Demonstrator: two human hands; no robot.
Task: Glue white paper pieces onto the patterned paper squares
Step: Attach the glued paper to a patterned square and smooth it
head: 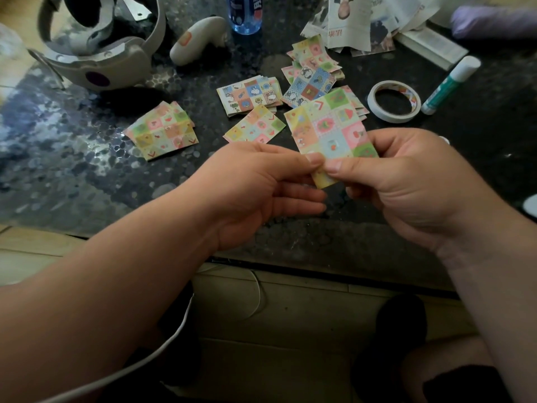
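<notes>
1. Patterned paper square (331,132), in pastel checks, is held above the near part of the dark speckled desk (72,175). The left hand (255,193) and right hand (401,187) both pinch its lower corner.
2. Behind it lie small stacks of similar squares (162,130), one partly hidden by it.
3. To the right, a white tape roll (393,101) lies flat beside a green-and-white glue stick (449,84).
4. Farther back are a grey headset (96,53), a white controller (197,39), a blue bottle (244,13) and printed paper scraps (348,21).

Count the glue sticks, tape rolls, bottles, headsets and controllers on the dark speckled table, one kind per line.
Green-and-white glue stick: 1
White ring-shaped tape roll: 1
Blue plastic bottle: 1
Grey-white headset: 1
White handheld controller: 1
Total: 5
</notes>
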